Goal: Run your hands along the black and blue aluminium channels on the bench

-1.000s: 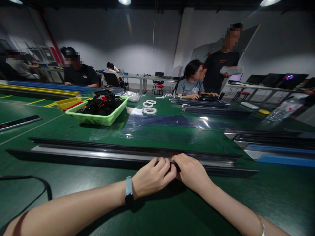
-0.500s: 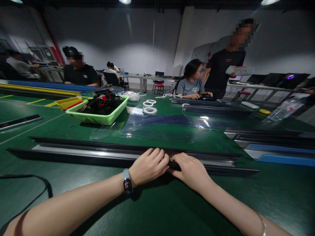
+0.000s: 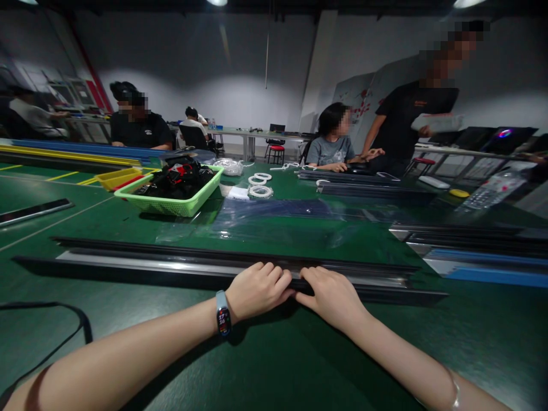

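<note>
1. So the main piece here is a long black rail [image 3: 124, 275] with a silvery inner channel, lying across the green table [image 3: 265, 371] from the left side to right of centre, a bit below mid-frame.
2. Left hand [image 3: 257, 291] is curled narrow over the rail's near edge, around the centre. That wrist has a smartwatch [image 3: 222, 317] on a light blue band.
3. Right hand [image 3: 336, 297] grips the same edge just beside it, fingers bent over the top. The thumbs sit super close; can't really tell if they touch.
4. Behind the rail there's clear plastic film [image 3: 274, 217] lying flat, and white rings [image 3: 260, 192] past it.
5. Upper left of centre, a light green basket [image 3: 188, 208] holds black and red items [image 3: 175, 174].
6. Right edge: more rails [image 3: 488, 271], one showing blue.
7. Upper right, a person in black [image 3: 411, 114] stands beside a seated person in grey [image 3: 329, 149].
</note>
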{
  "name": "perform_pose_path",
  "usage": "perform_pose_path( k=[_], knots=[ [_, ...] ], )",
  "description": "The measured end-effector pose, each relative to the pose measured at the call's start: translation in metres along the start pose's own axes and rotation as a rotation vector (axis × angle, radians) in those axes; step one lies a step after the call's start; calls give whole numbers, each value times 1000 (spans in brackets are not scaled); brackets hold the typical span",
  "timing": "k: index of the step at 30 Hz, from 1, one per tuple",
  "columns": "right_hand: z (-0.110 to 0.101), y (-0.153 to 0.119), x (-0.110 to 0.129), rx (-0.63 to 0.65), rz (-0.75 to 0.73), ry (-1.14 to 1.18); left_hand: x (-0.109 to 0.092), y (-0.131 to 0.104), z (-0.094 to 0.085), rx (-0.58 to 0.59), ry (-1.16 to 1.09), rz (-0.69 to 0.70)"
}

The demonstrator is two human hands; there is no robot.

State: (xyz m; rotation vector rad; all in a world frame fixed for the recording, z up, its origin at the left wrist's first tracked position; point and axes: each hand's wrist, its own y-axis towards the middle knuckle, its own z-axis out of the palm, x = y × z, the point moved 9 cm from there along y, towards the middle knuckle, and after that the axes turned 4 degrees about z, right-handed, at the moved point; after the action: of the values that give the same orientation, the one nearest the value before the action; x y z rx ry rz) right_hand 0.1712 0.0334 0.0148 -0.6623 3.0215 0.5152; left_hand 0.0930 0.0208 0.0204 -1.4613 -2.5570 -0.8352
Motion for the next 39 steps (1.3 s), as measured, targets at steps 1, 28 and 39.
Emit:
perform_pose_path(
  k=[1,28,39],
  knots=[
    [1,0,-1,9,2,-9,0,0,0,1,2,0],
    [1,2,-10,18,13,-42,-11,6,-4,-46,9,56],
    [5,4,-10,27,13,-60,-16,7,-5,-40,21,93]
  ],
)
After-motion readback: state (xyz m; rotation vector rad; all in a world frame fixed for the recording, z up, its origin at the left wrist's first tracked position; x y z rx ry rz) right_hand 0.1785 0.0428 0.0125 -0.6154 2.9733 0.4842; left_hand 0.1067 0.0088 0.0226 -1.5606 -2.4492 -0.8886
